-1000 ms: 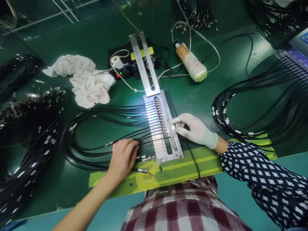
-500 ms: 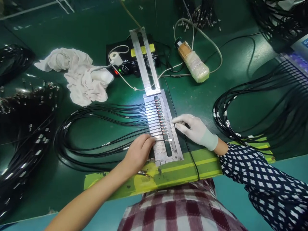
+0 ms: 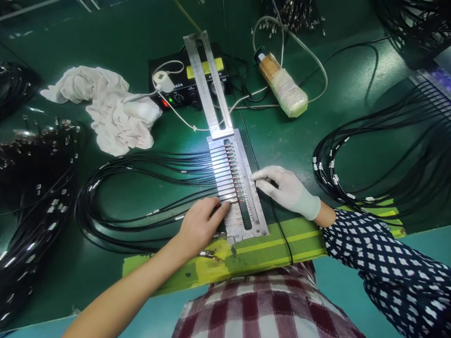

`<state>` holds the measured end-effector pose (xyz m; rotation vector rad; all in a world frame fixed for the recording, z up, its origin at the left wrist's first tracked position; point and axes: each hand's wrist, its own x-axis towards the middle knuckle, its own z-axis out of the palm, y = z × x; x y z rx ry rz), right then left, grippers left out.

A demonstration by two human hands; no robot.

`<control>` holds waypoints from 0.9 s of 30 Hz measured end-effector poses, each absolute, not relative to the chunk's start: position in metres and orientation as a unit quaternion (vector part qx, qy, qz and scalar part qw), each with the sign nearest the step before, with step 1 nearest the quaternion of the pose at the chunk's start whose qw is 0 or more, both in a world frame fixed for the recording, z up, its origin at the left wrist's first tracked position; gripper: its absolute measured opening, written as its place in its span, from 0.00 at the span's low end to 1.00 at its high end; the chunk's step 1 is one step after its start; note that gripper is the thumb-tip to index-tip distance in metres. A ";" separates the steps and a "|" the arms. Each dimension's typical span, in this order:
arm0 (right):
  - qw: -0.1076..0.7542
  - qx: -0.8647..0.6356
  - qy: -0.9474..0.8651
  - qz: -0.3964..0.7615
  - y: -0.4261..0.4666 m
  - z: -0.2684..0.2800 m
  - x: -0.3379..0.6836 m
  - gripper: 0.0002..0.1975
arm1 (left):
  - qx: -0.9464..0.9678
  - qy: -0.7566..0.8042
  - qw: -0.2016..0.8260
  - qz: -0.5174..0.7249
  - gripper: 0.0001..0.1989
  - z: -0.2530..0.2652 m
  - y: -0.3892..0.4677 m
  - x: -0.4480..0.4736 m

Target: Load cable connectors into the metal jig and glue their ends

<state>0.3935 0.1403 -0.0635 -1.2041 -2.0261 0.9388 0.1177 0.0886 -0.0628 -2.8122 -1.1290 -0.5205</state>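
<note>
A metal fixture (image 3: 259,220) with a long slot lies on the bench in front of me. Several thin black cables (image 3: 169,153) lie side by side in its grooves, their stripped ends with small coloured wires over the slot. My left hand (image 3: 202,220), bare, is closed at the fixture's left side, thumb and fingers on the lowest cable in the row. My right hand (image 3: 287,190) wears a white glove. Its index finger and thumb are drawn together at the fixture's right edge, the other fingers curled. A second slotted metal plate (image 3: 197,70) extends from the fixture's far end.
Behind stands a black control box (image 3: 190,94) with a wrapped handheld tool (image 3: 282,89) to its right. A white cloth (image 3: 116,112) lies left. Cable bundles (image 3: 52,206) fill the left side; more looped cables (image 3: 324,164) lie right. Yellow-green tape (image 3: 275,249) covers the front edge.
My left thumb has moved slightly right and up along the fixture. The lowest cable's end, with a pale tip jutting across the slot before, now sits in line with the others. The right hand stays put.
</note>
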 end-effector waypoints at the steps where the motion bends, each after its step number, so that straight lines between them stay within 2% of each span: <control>1: 0.298 -0.452 -0.763 0.354 0.140 -0.063 0.394 0.10 | -0.915 -0.365 0.031 -0.171 0.13 -0.063 0.089 0.118; 7: 0.300 -0.451 -0.763 0.354 0.140 -0.064 0.394 0.10 | -0.909 -0.378 -0.003 -0.174 0.11 -0.061 0.086 0.118; 11: 0.300 -0.450 -0.763 0.354 0.141 -0.063 0.393 0.09 | -0.898 -0.406 -0.017 -0.169 0.16 -0.065 0.077 0.115; 18: 0.296 -0.450 -0.776 0.327 0.140 -0.065 0.394 0.09 | -0.847 -0.418 -0.256 -0.207 0.20 -0.055 0.079 0.105; 21: 0.299 -0.446 -0.782 0.318 0.140 -0.067 0.395 0.09 | -0.809 -0.442 -0.314 -0.228 0.16 -0.038 0.073 0.090; 24: 0.295 -0.447 -0.784 0.313 0.139 -0.067 0.395 0.09 | -0.823 -0.454 -0.290 -0.178 0.09 -0.028 0.059 0.072; 27: 0.290 -0.451 -0.785 0.312 0.139 -0.067 0.395 0.10 | -0.866 -0.456 -0.186 -0.089 0.09 -0.034 0.045 0.062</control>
